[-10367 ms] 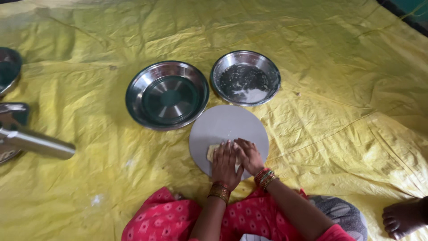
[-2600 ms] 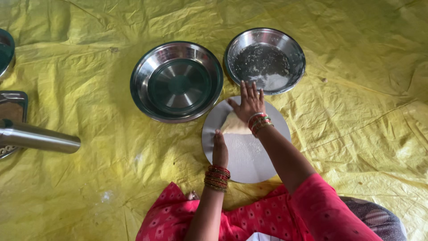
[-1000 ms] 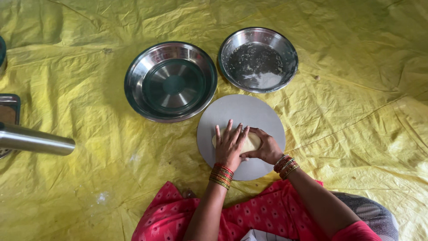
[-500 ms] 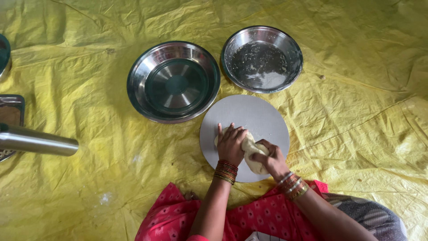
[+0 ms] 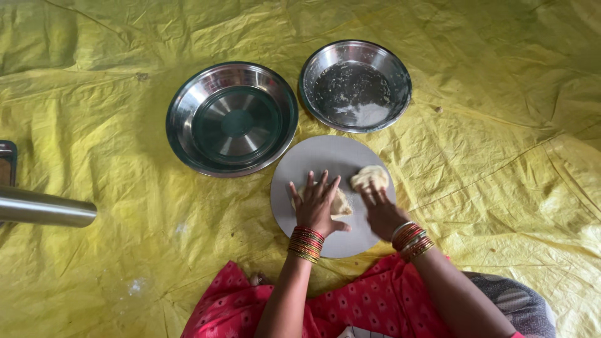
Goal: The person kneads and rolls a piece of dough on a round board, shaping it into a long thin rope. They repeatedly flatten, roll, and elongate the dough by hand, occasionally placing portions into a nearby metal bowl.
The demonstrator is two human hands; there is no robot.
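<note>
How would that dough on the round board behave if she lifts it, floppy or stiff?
Probably floppy: the dough lies thin and uneven on the round board, its edge curled by the right hand. Likely soft and stretchy, since the left hand presses it flat. Flour dusting suggests little sticking.

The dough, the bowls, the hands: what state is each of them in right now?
Left hand: flat, fingers spread, pressing on the nearer dough piece.
Right hand: blurred, fingertips at the farther dough piece.
Round board: flat on the sheet, lightly floured.
Left steel bowl: upright, nothing in it.
Right steel bowl: upright, flour residue inside.
Yellow sheet: spread out, wrinkled.
Metal cylinder: lying on its side.
</note>
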